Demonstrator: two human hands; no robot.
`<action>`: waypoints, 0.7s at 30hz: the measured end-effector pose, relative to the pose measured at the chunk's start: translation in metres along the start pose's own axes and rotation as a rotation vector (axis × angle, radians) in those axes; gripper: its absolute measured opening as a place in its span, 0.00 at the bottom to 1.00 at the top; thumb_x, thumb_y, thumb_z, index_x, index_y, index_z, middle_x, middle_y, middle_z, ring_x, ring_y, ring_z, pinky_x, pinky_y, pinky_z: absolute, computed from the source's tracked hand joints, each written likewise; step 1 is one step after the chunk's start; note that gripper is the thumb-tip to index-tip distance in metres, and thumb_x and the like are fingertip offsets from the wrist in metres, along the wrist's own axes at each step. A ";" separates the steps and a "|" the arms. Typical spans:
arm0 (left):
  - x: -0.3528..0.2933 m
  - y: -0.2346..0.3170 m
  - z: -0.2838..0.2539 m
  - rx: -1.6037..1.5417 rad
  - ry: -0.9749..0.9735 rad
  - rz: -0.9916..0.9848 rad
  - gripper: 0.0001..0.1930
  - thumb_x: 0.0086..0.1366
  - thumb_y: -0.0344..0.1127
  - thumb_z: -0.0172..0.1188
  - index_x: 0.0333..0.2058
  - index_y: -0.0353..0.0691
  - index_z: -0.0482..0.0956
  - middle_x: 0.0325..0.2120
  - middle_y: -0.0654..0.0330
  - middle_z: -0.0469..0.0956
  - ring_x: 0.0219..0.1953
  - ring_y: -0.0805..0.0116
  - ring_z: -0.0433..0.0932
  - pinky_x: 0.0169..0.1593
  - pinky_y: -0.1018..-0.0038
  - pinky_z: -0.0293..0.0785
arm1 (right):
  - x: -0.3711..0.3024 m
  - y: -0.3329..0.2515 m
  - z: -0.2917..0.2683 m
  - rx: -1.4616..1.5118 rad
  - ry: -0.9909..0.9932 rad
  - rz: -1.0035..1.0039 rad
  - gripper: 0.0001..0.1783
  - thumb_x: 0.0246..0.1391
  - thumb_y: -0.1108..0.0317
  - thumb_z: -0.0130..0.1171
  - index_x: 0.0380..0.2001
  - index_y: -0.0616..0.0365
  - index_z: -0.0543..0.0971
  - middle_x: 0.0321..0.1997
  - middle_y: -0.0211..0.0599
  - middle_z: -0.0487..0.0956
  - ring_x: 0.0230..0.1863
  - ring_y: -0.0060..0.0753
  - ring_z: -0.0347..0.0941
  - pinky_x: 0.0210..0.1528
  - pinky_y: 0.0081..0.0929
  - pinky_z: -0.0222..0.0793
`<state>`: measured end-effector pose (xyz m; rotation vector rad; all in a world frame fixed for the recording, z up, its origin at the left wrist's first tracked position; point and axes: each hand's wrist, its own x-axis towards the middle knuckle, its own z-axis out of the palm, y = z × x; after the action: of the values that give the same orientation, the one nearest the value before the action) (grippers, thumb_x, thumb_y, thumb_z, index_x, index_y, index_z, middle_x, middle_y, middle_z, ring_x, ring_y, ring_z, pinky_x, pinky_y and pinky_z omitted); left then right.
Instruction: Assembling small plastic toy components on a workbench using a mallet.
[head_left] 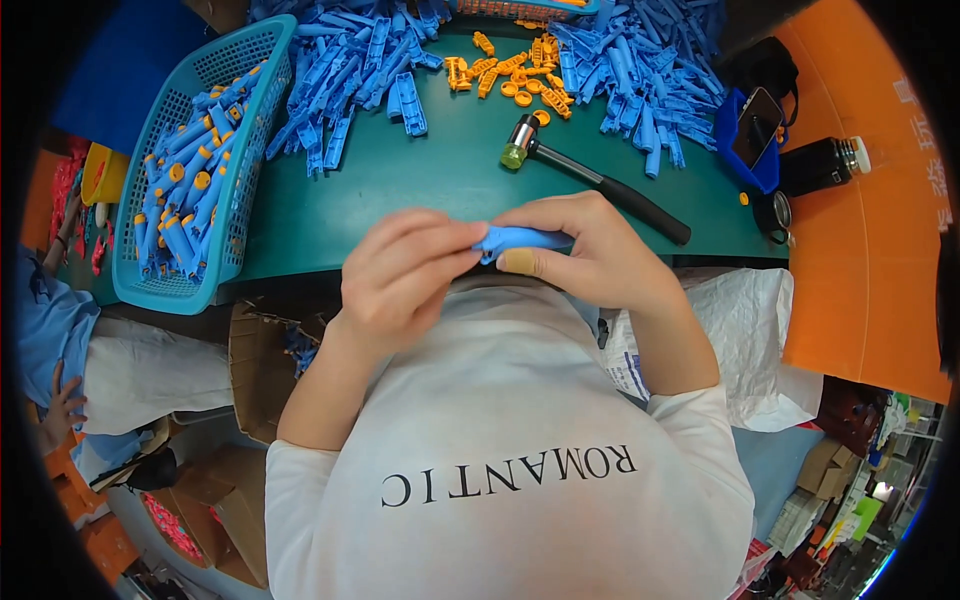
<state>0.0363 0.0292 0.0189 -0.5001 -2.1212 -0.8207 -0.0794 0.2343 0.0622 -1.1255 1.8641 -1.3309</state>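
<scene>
A blue plastic tube-shaped part (pixel 520 238) is held level in front of my chest, just off the table's near edge. My right hand (pixel 590 245) wraps round its right end, the thumb with a tan bandage pressed along it. At its left end the fingertips of my left hand (pixel 410 265) pinch together; whether a small piece sits between them is hidden. Beyond my hands a mallet (pixel 600 185) with a black handle and a greenish head tip lies slantwise on the green table (pixel 400 190).
Finished-looking blue parts with orange ends fill a turquoise basket (pixel 265 130) at left. Loose blue shells (pixel 360 60) and orange pieces (pixel 515 75) are heaped at the back. A phone (pixel 757 125) rests in a blue bin by a black bottle (pixel 825 165). Another person's hand (pixel 62 405) shows far left.
</scene>
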 end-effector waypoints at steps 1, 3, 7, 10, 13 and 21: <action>0.000 0.000 -0.002 -0.010 0.000 0.117 0.10 0.50 0.20 0.69 0.34 0.33 0.85 0.40 0.51 0.86 0.38 0.57 0.85 0.45 0.66 0.83 | -0.002 -0.001 0.001 -0.002 0.001 -0.004 0.16 0.55 0.70 0.70 0.46 0.65 0.85 0.35 0.38 0.85 0.35 0.25 0.79 0.40 0.26 0.75; 0.002 0.003 -0.007 -0.135 -0.033 0.112 0.10 0.50 0.20 0.68 0.34 0.33 0.86 0.41 0.51 0.86 0.38 0.56 0.86 0.45 0.65 0.85 | -0.006 -0.003 0.002 -0.180 0.060 -0.201 0.15 0.51 0.73 0.71 0.43 0.65 0.85 0.36 0.41 0.86 0.34 0.30 0.79 0.37 0.27 0.74; 0.005 0.005 -0.011 -0.211 0.006 0.061 0.09 0.52 0.20 0.69 0.34 0.32 0.86 0.35 0.50 0.85 0.34 0.57 0.86 0.41 0.66 0.87 | -0.011 -0.005 0.009 -0.284 0.107 -0.376 0.14 0.47 0.74 0.72 0.39 0.63 0.86 0.32 0.41 0.85 0.30 0.38 0.79 0.32 0.29 0.71; 0.009 0.006 -0.015 -0.114 -0.031 0.176 0.07 0.54 0.21 0.69 0.34 0.32 0.86 0.33 0.50 0.85 0.33 0.57 0.86 0.40 0.66 0.87 | -0.015 -0.003 0.009 -0.286 0.079 -0.401 0.15 0.46 0.73 0.73 0.40 0.63 0.86 0.31 0.41 0.85 0.29 0.38 0.79 0.32 0.29 0.71; 0.005 0.002 -0.018 -0.044 -0.052 0.241 0.08 0.55 0.23 0.70 0.35 0.32 0.86 0.34 0.50 0.85 0.33 0.57 0.86 0.40 0.66 0.87 | -0.017 -0.007 0.014 -0.200 0.069 -0.320 0.15 0.47 0.73 0.73 0.40 0.64 0.85 0.31 0.41 0.85 0.28 0.34 0.79 0.30 0.27 0.70; 0.016 0.007 0.004 -0.126 -0.129 -0.221 0.24 0.53 0.23 0.71 0.51 0.35 0.83 0.44 0.50 0.84 0.46 0.49 0.83 0.51 0.62 0.80 | -0.001 -0.002 0.019 -0.291 0.308 -0.198 0.15 0.47 0.76 0.75 0.40 0.64 0.83 0.31 0.32 0.84 0.27 0.19 0.77 0.30 0.17 0.72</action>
<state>0.0285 0.0379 0.0322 -0.3964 -2.2816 -1.0779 -0.0630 0.2261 0.0574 -1.3415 2.2760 -1.4411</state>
